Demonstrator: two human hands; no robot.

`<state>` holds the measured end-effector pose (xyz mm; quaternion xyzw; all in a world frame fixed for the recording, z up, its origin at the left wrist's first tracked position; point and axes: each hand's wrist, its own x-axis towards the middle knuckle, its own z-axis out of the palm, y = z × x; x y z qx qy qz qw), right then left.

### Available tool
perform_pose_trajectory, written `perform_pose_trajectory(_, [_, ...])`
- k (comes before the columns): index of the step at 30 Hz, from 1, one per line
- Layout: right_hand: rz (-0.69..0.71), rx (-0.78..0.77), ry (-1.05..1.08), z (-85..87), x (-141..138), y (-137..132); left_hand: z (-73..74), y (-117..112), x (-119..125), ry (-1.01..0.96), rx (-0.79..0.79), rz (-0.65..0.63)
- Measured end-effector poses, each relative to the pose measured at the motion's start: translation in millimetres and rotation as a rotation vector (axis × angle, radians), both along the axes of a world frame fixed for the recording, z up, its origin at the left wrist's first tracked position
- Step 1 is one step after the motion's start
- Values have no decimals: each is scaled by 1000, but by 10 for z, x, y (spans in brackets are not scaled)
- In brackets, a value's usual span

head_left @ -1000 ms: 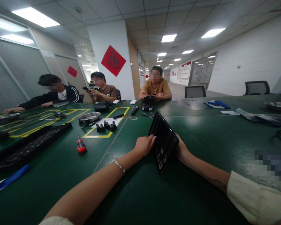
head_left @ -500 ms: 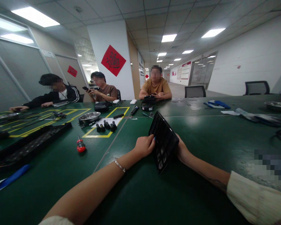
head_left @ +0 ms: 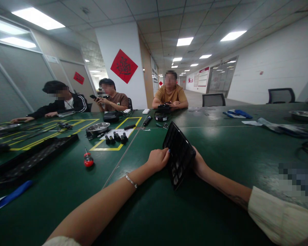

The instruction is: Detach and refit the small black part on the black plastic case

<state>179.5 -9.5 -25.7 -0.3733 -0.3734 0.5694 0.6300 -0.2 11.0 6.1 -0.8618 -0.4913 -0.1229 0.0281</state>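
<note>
Upright and tilted above the green table [head_left: 154, 212] is a thin black tablet-like panel [head_left: 178, 157] with a glossy rim. Its dark face carries a faint grid and a few paler patches low down; I cannot tell whether these are reflections. My left hand [head_left: 157, 159] is closed at its left edge, thumb against the face, with something small and blue at the fingertip. From the right, my right hand [head_left: 199, 162] grips the other edge, its fingers mostly hidden behind the panel.
Left of my hands stands a red-handled screwdriver [head_left: 88, 160]. Beyond it are several black cylindrical parts [head_left: 116, 137], a metal bowl [head_left: 99, 128] and a long black tray [head_left: 38, 153]. Blue-and-white gloves [head_left: 236, 113] lie at right. Three people sit across the table, including one person [head_left: 170, 94] straight ahead.
</note>
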Motion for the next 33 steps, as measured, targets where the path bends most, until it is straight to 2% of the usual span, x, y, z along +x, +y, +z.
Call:
perform_pose_trajectory(6, [6, 39, 2, -63, 6, 54, -1, 4, -12, 12, -3, -4])
perform_pose_trajectory(13, [18, 39, 0, 36, -4, -38, -5, 18, -2, -2, -6, 11])
perform_pose_trajectory(18, [-16, 2, 23, 36, -20, -22, -13, 15, -15, 30, 24, -14])
perform_pose_trajectory(25, [7, 20, 31, 71, -21, -58, -25, 29, -15, 1, 18, -17])
perform_pose_trajectory(33, [14, 15, -40, -26, 19, 4, -5, 11, -11, 53, 25, -25])
